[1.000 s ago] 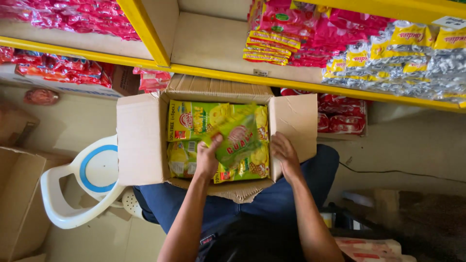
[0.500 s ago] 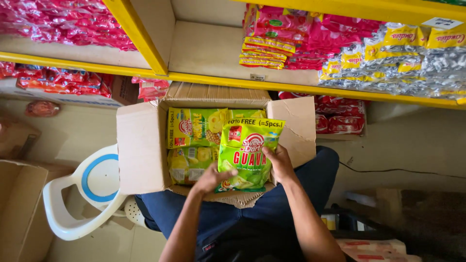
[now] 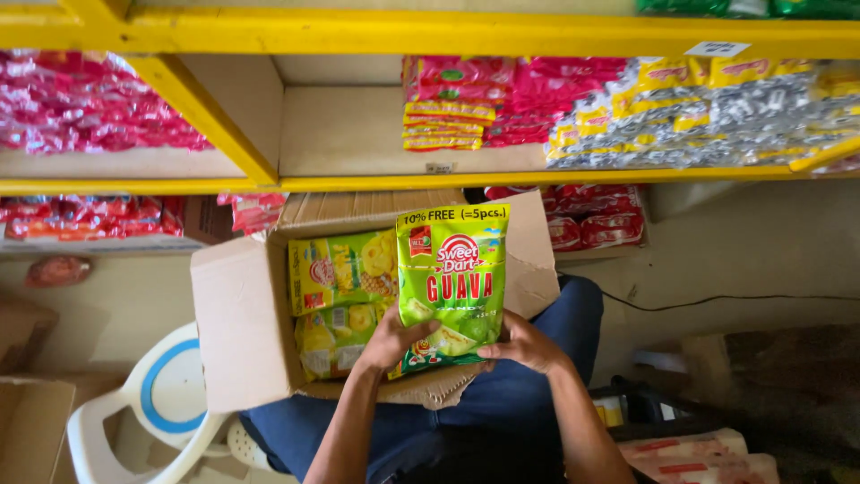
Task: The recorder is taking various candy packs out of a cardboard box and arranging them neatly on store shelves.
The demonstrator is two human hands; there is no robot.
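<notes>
We are looking down at a green candy bag (image 3: 452,282) that both hands are lifting upright above an open cardboard box (image 3: 246,336) resting on the person's lap. The left hand (image 3: 394,341) is gripping the bag's lower left corner, its grip closed with the thumb lying across the front and the fingers hidden behind. The right hand (image 3: 524,343) is pinching the lower right corner, its grip likewise closed on the bag's edge. The bag is standing nearly vertical, its front facing us, and its top edge is reaching up to the rim of the yellow shelf (image 3: 358,184).

Inside the box we are seeing more yellow-green packets (image 3: 345,269) lying flat in a stack, just to the left of the raised bag. The box flaps are standing open on the left and right. The blue trousers (image 3: 537,394) are showing under the box.

On the shelf behind, we are noticing pink packets (image 3: 81,116) at the left, red and yellow packets (image 3: 448,112) in the middle, and silver and yellow packets (image 3: 717,116) at the right. A white plastic chair (image 3: 152,403) with a blue ring is standing at the lower left, beside the box.
</notes>
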